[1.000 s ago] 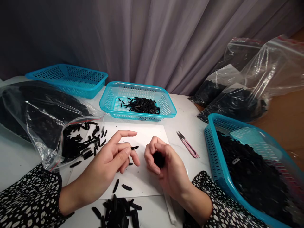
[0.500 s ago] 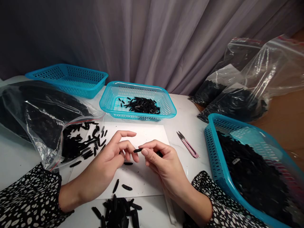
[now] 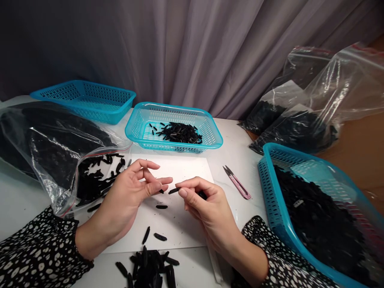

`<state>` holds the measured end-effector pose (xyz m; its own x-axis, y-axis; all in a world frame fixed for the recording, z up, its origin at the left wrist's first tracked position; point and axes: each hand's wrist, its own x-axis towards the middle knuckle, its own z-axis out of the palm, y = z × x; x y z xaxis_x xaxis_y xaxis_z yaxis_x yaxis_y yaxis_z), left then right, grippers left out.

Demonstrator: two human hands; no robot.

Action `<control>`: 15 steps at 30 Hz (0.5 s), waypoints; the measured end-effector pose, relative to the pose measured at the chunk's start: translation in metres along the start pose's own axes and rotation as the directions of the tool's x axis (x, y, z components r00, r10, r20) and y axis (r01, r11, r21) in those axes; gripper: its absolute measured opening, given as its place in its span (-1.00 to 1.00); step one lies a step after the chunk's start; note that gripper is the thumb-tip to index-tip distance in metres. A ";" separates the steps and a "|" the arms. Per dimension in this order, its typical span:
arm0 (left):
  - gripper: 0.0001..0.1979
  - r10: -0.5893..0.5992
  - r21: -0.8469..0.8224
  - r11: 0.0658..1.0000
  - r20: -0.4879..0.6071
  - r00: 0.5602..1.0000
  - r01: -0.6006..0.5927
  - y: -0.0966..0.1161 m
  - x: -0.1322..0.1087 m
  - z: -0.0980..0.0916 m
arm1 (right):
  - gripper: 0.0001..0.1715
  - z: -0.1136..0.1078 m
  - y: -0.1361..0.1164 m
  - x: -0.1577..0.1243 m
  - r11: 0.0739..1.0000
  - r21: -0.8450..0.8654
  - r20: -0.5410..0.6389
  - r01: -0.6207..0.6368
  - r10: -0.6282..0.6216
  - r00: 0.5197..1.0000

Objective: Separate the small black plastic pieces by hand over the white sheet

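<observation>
My right hand (image 3: pixel 207 204) pinches a small slender black piece (image 3: pixel 174 191) between thumb and forefinger, its free end pointing left. Something black (image 3: pixel 202 195) is also tucked under its curled fingers, mostly hidden. Facing it, my left hand (image 3: pixel 135 190) has thumb and a finger together on a short black piece (image 3: pixel 161 191), of which only the end shows; its other fingers are loosely extended. Both hands are over a white sheet (image 3: pixel 186 228), where a few similar black pieces (image 3: pixel 161 207) lie. A pile of black pieces (image 3: pixel 151 270) is at the near edge.
A blue basket (image 3: pixel 216 140) holding black pieces stands behind the sheet, another blue basket (image 3: pixel 120 108) at back left. Pink-handled thread snips (image 3: pixel 237 183) lie right, beside a fuller basket (image 3: pixel 267 192). Plastic bags of black pieces (image 3: pixel 60 140) (image 3: pixel 300 128) flank the area.
My left hand has turned and shifted slightly left, its thumb coming up against its fingers with a black piece end now showing. My right hand keeps its piece almost in place.
</observation>
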<state>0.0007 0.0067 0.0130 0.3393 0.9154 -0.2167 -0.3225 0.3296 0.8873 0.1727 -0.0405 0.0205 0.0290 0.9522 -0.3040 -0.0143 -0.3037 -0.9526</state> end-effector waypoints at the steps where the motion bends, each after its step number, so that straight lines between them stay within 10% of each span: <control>1: -0.53 -0.011 0.013 1.000 -0.009 1.000 0.011 0.001 0.000 0.000 | -0.28 0.000 0.000 0.000 1.000 0.003 -0.001 -0.004 0.004 1.000; 15: -0.66 -0.037 0.017 0.999 0.087 0.996 0.036 0.006 -0.002 0.003 | -0.18 0.003 -0.001 -0.002 0.995 0.045 0.010 -0.085 0.085 0.996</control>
<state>0.0004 0.0058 0.0204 0.4265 0.8790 -0.2130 -0.2956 0.3581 0.8857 0.1700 -0.0418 0.0219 0.0177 0.9233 -0.3837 -0.0617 -0.3820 -0.9221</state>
